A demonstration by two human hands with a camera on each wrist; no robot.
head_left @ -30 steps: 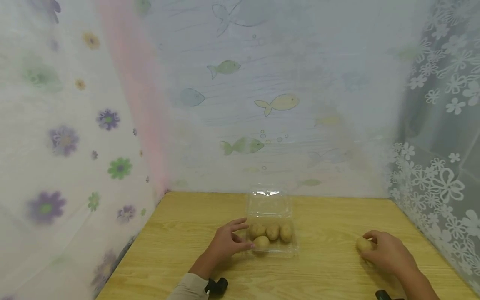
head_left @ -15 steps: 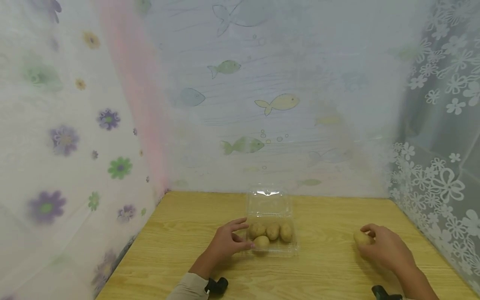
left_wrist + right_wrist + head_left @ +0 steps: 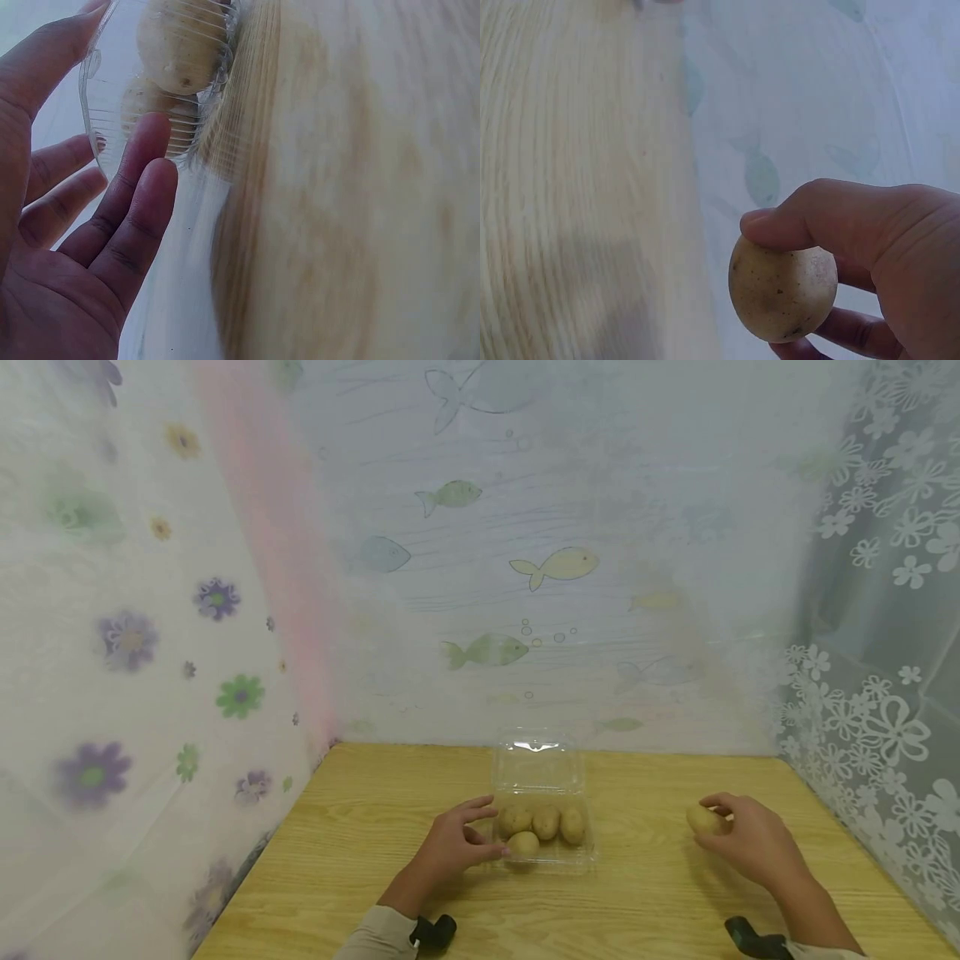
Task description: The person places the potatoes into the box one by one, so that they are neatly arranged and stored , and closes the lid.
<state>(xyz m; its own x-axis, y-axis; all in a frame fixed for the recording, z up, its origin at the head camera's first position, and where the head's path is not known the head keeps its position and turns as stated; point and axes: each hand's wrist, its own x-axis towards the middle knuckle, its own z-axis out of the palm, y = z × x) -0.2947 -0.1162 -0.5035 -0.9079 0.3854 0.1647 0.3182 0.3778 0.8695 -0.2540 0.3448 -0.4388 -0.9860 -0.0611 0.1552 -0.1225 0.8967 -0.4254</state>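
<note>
A potato (image 3: 703, 820) is pinched between the thumb and fingers of my right hand (image 3: 757, 843), above the right part of the table. In the right wrist view, the same potato (image 3: 780, 289) is pale brown with dark specks, the thumb lying across its top. My left hand (image 3: 450, 847) is at the left side of a clear plastic clamshell box (image 3: 588, 860), fingers spread and nearly straight. The left wrist view puts its fingertips against the ribbed wall, the thumb up by the rim. Several potatoes (image 3: 546, 822) sit inside the box, one in front of a back row.
The box's clear lid (image 3: 536, 768) stands raised at the back. Box and hands are over a wood-grain table (image 3: 375, 777). Behind it hangs a fish-print curtain (image 3: 480, 568), with a flowered curtain (image 3: 150, 693) on the left and a white-flowered one (image 3: 885, 727) on the right.
My right hand has moved left and slightly away from me, lifting the potato off the table. The left hand, the box and the potatoes in it have stayed put.
</note>
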